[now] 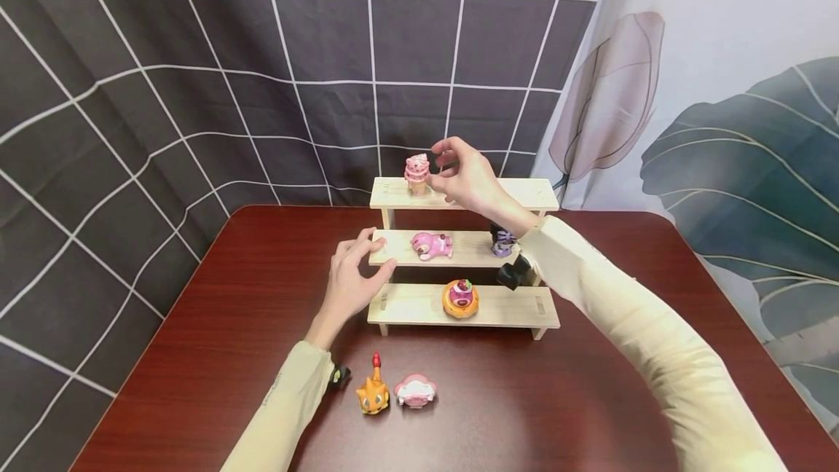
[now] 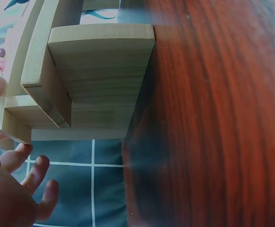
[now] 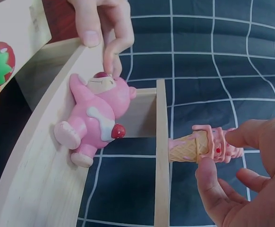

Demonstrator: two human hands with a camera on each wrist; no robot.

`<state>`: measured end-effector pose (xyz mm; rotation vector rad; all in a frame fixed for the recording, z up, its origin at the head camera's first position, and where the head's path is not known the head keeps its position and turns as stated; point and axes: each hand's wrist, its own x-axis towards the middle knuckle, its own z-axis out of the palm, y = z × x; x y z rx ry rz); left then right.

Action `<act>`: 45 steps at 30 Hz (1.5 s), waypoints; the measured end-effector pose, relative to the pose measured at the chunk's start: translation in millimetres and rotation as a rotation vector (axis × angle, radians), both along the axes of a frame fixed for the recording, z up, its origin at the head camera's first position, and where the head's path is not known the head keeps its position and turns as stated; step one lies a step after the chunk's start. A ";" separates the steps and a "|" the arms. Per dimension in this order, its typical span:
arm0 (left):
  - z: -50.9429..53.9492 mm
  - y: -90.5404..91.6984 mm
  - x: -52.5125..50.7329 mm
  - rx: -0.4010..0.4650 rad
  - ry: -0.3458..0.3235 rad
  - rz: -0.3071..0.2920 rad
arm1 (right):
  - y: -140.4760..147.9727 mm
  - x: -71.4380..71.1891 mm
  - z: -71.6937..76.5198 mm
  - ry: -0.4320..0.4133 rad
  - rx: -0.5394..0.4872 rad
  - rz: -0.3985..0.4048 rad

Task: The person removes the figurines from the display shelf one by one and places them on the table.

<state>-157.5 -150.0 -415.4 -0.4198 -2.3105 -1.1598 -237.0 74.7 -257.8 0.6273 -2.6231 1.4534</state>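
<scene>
At the top tier of a wooden three-tier display stand [image 1: 459, 312], my right hand [image 1: 468, 177] is beside a pink ice-cream-cone figurine [image 1: 416, 173] standing upright. Its thumb and index finger are spread apart near the figurine's side; whether they touch it is hard to tell. My left hand [image 1: 354, 275] grips the left end of the middle tier, its thumb at the front edge. A pink bear figurine [image 3: 99, 113] lies on that tier, close to the left fingers [image 3: 114, 52]. A dark purple figurine [image 1: 502, 240] stands at the tier's right, partly behind the right sleeve.
On the bottom tier sits an orange ring-shaped figurine [image 1: 461, 300] with a purple bear. An orange cat-like figurine [image 1: 373, 393] and a pink-and-white figurine [image 1: 416, 390] lie on the red-brown table [image 1: 524, 399] in front. A dark grid curtain [image 1: 328, 42] hangs behind.
</scene>
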 end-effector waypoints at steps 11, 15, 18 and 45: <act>1.1 0.4 0.6 -0.002 -0.016 0.003 | -4.4 -5.8 -1.9 -0.018 0.033 0.036; 2.3 0.8 0.9 -0.001 -0.016 0.003 | -5.1 -6.6 -1.9 -0.030 0.027 0.046; 2.4 1.1 1.1 -0.001 -0.017 0.004 | -5.9 -7.3 -3.0 -0.036 0.023 0.046; -0.3 1.0 -1.0 0.007 -0.008 0.004 | -13.2 -14.7 -12.6 0.120 0.112 0.028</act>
